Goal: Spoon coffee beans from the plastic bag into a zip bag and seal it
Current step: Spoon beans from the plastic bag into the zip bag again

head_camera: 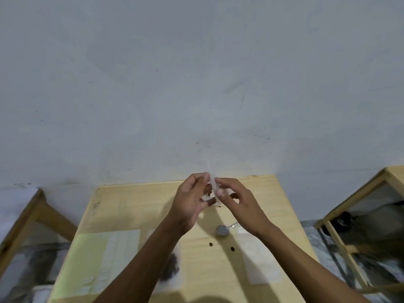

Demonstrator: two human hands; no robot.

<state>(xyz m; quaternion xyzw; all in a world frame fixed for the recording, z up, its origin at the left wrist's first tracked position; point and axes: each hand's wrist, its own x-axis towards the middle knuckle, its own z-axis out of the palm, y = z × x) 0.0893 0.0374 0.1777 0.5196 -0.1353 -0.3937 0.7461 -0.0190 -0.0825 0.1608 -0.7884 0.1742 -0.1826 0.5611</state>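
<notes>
Both my hands are raised above the far end of the wooden surface [135,206]. Left hand [192,204] and right hand [236,202] pinch one small clear zip bag [211,182] edge-on, beans dim inside. Spoon [222,230] lies below them, plastic bag [172,267] nearer me. No writing legible.

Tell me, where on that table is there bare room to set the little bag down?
Bare wood lies along the far left of the table, beyond the green sheet. The near half is crowded: spoon, stray beans, plastic bag and clear bags.
</notes>
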